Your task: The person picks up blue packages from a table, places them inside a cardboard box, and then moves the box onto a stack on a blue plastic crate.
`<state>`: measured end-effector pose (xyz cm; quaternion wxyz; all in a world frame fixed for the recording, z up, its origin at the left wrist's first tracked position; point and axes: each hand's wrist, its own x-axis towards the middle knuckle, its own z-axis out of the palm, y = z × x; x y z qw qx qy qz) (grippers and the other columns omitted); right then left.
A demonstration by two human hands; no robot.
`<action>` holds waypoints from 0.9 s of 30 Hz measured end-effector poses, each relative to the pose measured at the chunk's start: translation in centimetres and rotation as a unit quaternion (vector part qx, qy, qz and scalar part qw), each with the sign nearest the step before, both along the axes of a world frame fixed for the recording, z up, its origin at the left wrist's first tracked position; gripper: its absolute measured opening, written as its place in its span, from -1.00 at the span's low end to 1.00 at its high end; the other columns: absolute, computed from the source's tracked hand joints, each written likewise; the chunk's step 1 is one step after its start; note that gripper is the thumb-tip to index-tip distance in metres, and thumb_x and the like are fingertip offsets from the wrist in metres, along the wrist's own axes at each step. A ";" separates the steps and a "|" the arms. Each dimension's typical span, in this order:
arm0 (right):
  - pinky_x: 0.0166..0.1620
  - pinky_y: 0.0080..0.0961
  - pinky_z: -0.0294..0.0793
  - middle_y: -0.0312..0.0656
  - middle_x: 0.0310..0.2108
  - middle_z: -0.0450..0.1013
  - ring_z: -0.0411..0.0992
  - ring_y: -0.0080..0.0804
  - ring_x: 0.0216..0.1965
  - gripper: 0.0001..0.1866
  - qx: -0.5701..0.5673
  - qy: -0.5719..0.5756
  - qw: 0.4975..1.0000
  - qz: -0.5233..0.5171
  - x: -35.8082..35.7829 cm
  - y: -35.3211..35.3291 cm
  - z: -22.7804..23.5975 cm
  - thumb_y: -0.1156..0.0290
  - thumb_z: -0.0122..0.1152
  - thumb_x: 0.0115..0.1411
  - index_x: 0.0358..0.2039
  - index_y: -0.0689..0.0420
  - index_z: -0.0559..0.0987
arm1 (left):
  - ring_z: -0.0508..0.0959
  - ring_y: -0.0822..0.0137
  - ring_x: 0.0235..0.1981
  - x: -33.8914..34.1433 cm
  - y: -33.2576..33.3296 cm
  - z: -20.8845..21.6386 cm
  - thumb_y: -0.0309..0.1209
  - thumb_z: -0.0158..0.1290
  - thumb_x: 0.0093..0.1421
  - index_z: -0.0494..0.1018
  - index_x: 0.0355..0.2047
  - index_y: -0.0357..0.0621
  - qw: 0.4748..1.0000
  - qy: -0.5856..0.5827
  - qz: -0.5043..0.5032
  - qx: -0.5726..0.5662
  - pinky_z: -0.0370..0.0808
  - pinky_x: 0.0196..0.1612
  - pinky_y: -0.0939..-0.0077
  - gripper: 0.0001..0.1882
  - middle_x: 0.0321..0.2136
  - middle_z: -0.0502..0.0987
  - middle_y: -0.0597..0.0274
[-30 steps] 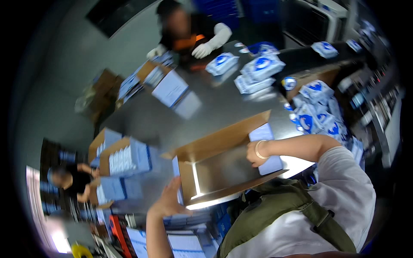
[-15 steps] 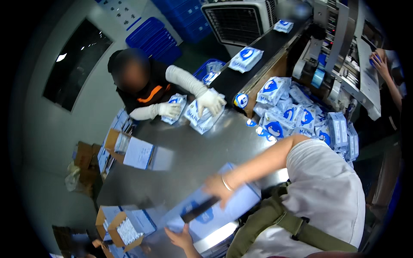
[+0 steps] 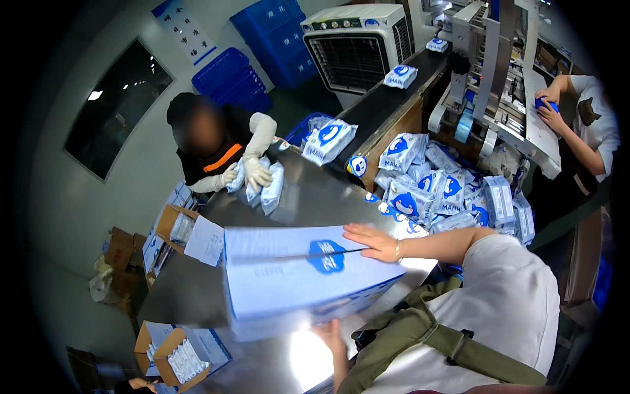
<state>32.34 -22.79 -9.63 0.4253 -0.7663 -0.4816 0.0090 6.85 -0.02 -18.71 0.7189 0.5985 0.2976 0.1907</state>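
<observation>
A large light-blue carton (image 3: 282, 276) with a darker blue printed patch stands before me on the metal table (image 3: 180, 282), its near side blurred. Its top flaps lie almost together, with a thin dark seam between them. My right hand (image 3: 375, 243) rests flat on the right end of the top, fingers stretched out across the seam. Below the carton's near lower edge is my left hand (image 3: 331, 333). The carton hides its fingertips, and whether they grip the carton cannot be made out.
Across the table a co-worker's gloved hands (image 3: 252, 174) hold blue-white packs. Open cartons (image 3: 190, 358) stand at left. A pile of packs (image 3: 426, 184) lies right, beside a conveyor belt (image 3: 367, 102) carrying packs. Another person works at the machine (image 3: 512, 98).
The carton has turned and moved up and left, and its dark gap has narrowed. My right hand has shifted to its right end. The co-worker's hands have drawn packs together; belt packs have advanced.
</observation>
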 end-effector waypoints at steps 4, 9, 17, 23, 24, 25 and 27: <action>0.21 -0.44 0.13 -0.14 0.20 0.18 0.18 -0.37 0.17 -0.41 0.265 0.575 0.774 -0.002 -5.0 8.2 -8.6 0.03 -0.30 0.33 0.21 0.17 0.18 | 0.43 0.26 -0.06 1.8 4.4 13.7 -0.77 0.00 -0.05 0.16 0.07 -0.35 0.965 -0.081 -0.112 0.224 0.37 0.02 0.36 -0.39 -0.06 0.38 0.00; 0.19 -0.41 0.16 -0.04 0.18 0.19 0.21 -0.28 0.15 -0.26 0.249 0.630 0.732 -0.076 -11.4 10.4 -3.9 -0.11 -0.14 0.22 0.22 0.21 0.13 | 0.53 0.20 -0.15 4.9 1.8 19.4 -0.56 0.04 0.02 0.34 -0.05 -0.29 0.896 0.062 -0.235 0.372 0.41 -0.07 0.40 -0.58 -0.18 0.52 0.01; 0.30 -0.35 -0.12 0.17 0.29 -0.15 -0.16 -0.10 0.33 -0.07 0.188 0.411 0.860 -0.236 -7.3 8.3 1.6 0.40 0.17 -0.05 0.26 0.34 -0.13 | 0.48 -0.04 -0.21 6.5 -4.8 18.8 -0.29 0.14 -0.03 0.41 -0.13 -0.22 0.745 0.165 -0.301 0.573 0.39 -0.16 0.14 -0.56 -0.29 0.50 -0.04; -0.16 -0.40 0.39 -0.17 0.00 0.29 0.37 -0.32 -0.19 -0.12 0.129 0.788 0.598 -0.076 -10.1 7.1 -0.7 0.75 -0.03 -0.15 0.23 -0.11 0.07 | 0.45 -0.09 -0.10 -4.6 6.4 16.9 -0.34 0.03 0.09 0.20 0.03 -0.23 0.706 0.463 -0.048 0.534 0.35 -0.08 0.05 -0.49 -0.16 0.46 -0.15; -0.15 -0.43 0.41 -0.18 -0.08 0.36 0.42 -0.30 -0.24 -0.21 0.196 0.800 0.565 -0.054 -10.4 7.5 -1.7 0.76 0.01 -0.11 0.19 -0.04 0.17 | 0.50 -0.09 -0.17 -5.2 7.7 15.3 -0.36 0.00 0.11 0.23 -0.02 -0.23 0.729 0.474 -0.041 0.493 0.40 -0.14 0.08 -0.57 -0.23 0.50 -0.15; -0.16 -0.43 0.42 -0.16 -0.10 0.38 0.42 -0.28 -0.23 -0.25 0.194 0.808 0.556 -0.012 -9.6 7.7 -3.5 0.75 0.03 -0.10 0.17 0.03 0.19 | 0.51 -0.10 -0.20 -4.9 9.2 13.9 -0.37 -0.01 0.12 0.24 -0.04 -0.23 0.724 0.485 -0.028 0.489 0.41 -0.17 0.10 -0.60 -0.26 0.51 -0.14; -0.17 -0.42 0.46 -0.11 -0.14 0.40 0.43 -0.26 -0.21 -0.32 0.191 0.819 0.538 0.067 -7.1 7.5 -8.8 0.74 0.07 -0.07 0.13 0.17 0.23 | 0.53 -0.10 -0.26 -4.1 11.1 11.6 -0.39 -0.04 0.13 0.26 -0.09 -0.23 0.716 0.505 -0.005 0.481 0.44 -0.23 0.12 -0.66 -0.32 0.53 -0.12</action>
